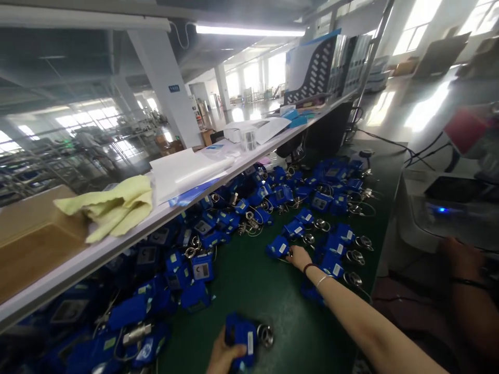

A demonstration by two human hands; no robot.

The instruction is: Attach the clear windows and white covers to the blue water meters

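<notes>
My left hand (227,355) grips a blue boxy instrument (242,340) at the near edge of the green mat; a white label lies on its side and a round metal fitting (266,336) sticks out to the right. Farther off, my right hand (299,257) has its fingers closed at the metal end of a second blue instrument (277,246), which rests on the mat. The fingertips hide most of that end. Beside the right forearm, several labelled blue instruments (333,265) lie in rows, their metal fittings facing right.
Many more blue instruments (195,270) crowd the left and back of the green mat (234,280). Above them runs a shelf with a yellow cloth (117,202), a cardboard box (39,234) and papers (187,171). At right, another person's hand (463,262) is by a pale machine (448,218).
</notes>
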